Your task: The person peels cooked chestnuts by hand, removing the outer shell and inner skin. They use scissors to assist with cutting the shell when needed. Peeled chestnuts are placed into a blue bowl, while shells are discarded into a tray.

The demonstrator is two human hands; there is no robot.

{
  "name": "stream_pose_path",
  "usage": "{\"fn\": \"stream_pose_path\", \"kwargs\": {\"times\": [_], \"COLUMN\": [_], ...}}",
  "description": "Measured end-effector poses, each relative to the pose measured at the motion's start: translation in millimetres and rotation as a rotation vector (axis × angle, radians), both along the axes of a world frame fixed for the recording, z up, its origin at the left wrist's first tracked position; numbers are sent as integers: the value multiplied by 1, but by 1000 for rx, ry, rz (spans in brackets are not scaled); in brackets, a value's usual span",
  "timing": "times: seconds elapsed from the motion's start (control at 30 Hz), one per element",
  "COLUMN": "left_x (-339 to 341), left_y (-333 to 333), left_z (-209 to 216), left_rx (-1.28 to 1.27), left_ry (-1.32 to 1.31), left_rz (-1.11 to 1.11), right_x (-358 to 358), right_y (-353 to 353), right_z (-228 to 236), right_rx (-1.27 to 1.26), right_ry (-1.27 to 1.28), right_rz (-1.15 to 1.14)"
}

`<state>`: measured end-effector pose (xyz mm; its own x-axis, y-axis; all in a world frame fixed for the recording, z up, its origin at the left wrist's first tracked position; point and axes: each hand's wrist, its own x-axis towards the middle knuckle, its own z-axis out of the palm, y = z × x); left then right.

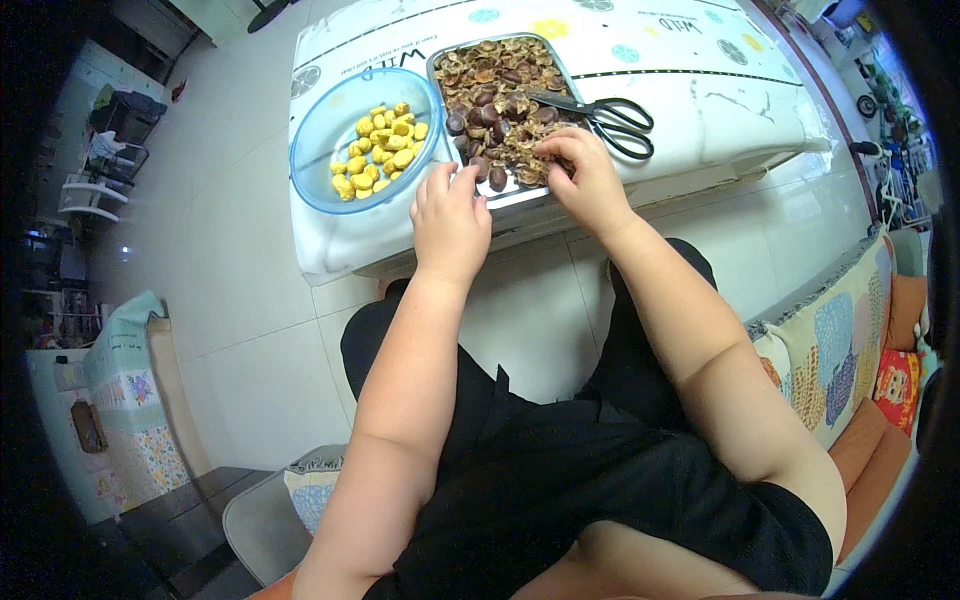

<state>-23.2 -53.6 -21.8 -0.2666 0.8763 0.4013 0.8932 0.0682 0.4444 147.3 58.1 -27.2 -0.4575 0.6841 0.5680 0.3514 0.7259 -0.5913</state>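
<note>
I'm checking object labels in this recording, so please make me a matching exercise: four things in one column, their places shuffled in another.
Things:
1. Round clear-blue plastic bowl
2. Small yellow nuts
3. Black-handled metal scissors
4. Glossy dark-brown nuts

Places:
A. Across the right edge of the rectangular silver metal tray
B. Among broken brown shells
C. Left of the tray
D. Inside the bowl

Pairs: 1-C, 2-D, 3-A, 4-B

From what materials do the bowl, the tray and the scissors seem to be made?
The bowl looks like smooth, bluish plastic, perhaps glass: its wall is see-through. The tray seems polished metal, as its silvery rim shines. The scissors have greyish, probably metal blades and smooth black handles, likely plastic.
</note>
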Motion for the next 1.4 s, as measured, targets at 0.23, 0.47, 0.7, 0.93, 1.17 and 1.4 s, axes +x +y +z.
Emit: {"fn": "stream_pose_path", "kwargs": {"times": [0.23,0.47,0.7,0.93,1.17,1.4], "left_x": [9,20,13,17,24,22], "left_y": [-36,-67,-66,-31,-5,36], "left_z": [-3,-1,-8,-13,-11,-2], "left_rx": [54,-33,-30,131,133,41], "left_ry": [134,136,-22,-180,-136,-32], "left_rz": [-106,-180,-134,-128,-26,10], "right_x": [16,16,3,0,-7,-27], "right_y": [-20,-28,-31,-20,5,29], "right_z": [7,-3,0,-2,-10,-10], "right_rx": [6,-240,-153,26,-81,-35], "right_ry": [47,-30,-262,-312,-256,-272], "right_rz": [-120,-138,-174,-123,-71,-81]}}
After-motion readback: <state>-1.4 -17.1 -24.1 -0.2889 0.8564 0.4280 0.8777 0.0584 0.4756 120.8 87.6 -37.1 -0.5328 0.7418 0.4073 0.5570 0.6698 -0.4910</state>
